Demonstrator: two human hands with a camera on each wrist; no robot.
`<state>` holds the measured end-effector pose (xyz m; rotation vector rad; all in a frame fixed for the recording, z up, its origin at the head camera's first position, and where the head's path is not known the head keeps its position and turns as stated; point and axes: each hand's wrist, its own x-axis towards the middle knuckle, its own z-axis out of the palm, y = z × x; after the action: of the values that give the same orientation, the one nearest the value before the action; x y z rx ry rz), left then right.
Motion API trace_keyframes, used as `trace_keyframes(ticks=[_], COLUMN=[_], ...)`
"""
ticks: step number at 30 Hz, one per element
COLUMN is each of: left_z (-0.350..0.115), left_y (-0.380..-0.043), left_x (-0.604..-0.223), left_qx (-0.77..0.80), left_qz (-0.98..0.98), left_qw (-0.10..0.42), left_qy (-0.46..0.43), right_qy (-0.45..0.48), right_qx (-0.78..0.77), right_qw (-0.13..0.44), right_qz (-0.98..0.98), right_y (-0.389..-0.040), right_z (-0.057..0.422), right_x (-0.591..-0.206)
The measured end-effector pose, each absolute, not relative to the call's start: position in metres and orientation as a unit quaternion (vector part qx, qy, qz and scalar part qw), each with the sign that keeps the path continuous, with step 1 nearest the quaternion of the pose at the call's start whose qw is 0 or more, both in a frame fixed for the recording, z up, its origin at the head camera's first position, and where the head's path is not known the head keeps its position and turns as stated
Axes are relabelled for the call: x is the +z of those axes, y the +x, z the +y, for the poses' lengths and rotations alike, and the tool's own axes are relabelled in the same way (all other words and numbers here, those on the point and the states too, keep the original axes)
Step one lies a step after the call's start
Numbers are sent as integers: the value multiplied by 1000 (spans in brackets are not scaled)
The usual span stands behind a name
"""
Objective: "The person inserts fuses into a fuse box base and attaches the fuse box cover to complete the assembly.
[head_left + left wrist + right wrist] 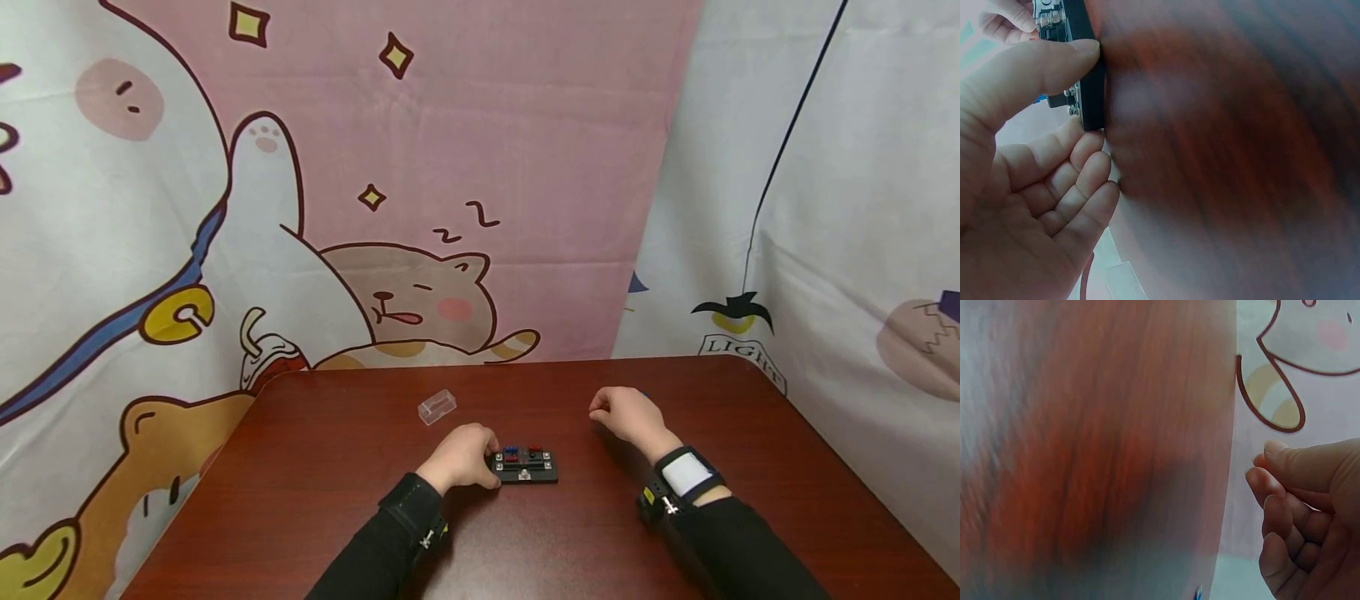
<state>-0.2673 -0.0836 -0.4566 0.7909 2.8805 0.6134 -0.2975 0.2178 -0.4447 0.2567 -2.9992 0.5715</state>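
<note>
A black fuse block (525,477) with blue and red fuses and metal screw terminals lies on the table in the head view. My left hand (461,457) grips its left end, thumb on the near edge and fingers at the far side. The left wrist view has that thumb (1072,62) pressed against the block's black base (1092,94). Off to the right, apart from the block, my right hand (628,414) hovers over the table. Its thumb and index fingertips (1274,447) come together, the other fingers are curled, and I see nothing between them.
A clear plastic cover (437,407) lies beyond the left hand on the brown table (337,533). Just behind the right hand a small blue thing (644,393) shows, mostly hidden. Printed cloth (525,150) hangs along the table's far edge.
</note>
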Motion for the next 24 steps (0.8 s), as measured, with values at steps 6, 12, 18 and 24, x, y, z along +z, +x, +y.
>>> trace_keyframes(ticks=[6, 12, 18, 24], left_z=[-84, -84, -83, -83], left_y=[-267, -268, -267, -266], left_x=[-456, -456, -456, -455], left_qx=[202, 202, 203, 200], left_qz=[944, 944, 945, 945], left_qw=[46, 47, 47, 48], left_qy=[258, 257, 254, 252], right_qy=[63, 38, 20, -12], right_qx=[198, 202, 203, 206], right_qw=[30, 20, 14, 11], right_qz=[-978, -978, -979, -978], right_y=[-307, -314, -318, -324], right_z=[236, 253, 268, 283], right_x=[-440, -435, -434, -439])
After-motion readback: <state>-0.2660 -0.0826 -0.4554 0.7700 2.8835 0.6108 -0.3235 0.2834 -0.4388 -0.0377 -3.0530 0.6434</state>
